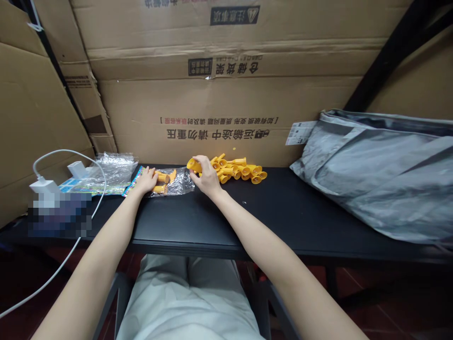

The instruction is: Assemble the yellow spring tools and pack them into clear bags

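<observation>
white charger (45,188), plastic bags (116,172), left hand (144,181) flopped on a clear packet (182,183) with yellow bits (162,189) showing, can't tell if it's gripping, right hand (206,177) pinching a yellow plastic piece (191,164) by the packet's end, yellow pile (243,170) right beside, big gray bag (382,184)

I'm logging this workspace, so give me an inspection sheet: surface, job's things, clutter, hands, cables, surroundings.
Surface: black table with a pale scrap.
Job's things: pile of yellow plastic pieces; clear bag with more, inside or on top unclear.
Clutter: plastic bags and white charger at left; grey bag at right.
Hands: left hand rests on the clear bag; right hand grips one yellow piece.
Cables: white cable loops from the charger past the table's front edge.
Surroundings: cardboard behind and at left.
</observation>
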Available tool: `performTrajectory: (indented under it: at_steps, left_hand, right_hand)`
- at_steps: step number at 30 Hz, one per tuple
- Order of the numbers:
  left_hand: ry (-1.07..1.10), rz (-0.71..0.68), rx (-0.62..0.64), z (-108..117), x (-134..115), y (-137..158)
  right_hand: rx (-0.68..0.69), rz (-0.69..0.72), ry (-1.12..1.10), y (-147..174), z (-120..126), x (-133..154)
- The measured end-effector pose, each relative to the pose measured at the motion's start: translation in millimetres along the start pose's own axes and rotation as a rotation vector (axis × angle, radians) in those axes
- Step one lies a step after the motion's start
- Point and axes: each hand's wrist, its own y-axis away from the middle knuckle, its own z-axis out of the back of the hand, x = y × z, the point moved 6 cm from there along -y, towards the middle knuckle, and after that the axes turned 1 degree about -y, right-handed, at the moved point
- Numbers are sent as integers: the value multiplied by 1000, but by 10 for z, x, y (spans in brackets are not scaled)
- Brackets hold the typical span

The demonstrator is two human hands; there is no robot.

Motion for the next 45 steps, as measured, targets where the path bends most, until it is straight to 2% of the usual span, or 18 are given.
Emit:
performTrajectory:
  at_steps: [2,6,10,13,16,24,29,35,38,41,45]
  left_hand:
    - [0,-8,1,9,-12,10]
    - [0,-16,6,22,-27,23]
    - [-1,-21,3,23,-31,20]
    - [6,-24,6,21,-38,22]
    - [9,-32,20,22,-62,34]
    - [17,-90,35,15,-155,59]
    - [47,-102,45,18,-186,59]
    - [72,-135,84,37,-275,77]
    - [77,-162,108,49,-330,99]
    - [95,-156,135,55,-356,119]
    - [112,-135,121,58,-368,132]
  right_hand:
    - [102,-72,3,-7,-30,0]
    - [416,-186,129,43,-159,-53]
    - [697,-172,213,147,-294,-114]
    - [777,-120,124,191,-359,-88]
    - [784,-79,41,204,-408,-37]
    - [690,9,-120,187,-512,52]
    - [715,-142,-226,240,-555,-82]
    - [652,-324,-341,269,-552,-285]
    - [588,-402,-468,264,-578,-350]
    - [553,-456,-576,268,-606,-378]
    - [556,-481,-568,303,-618,-387]
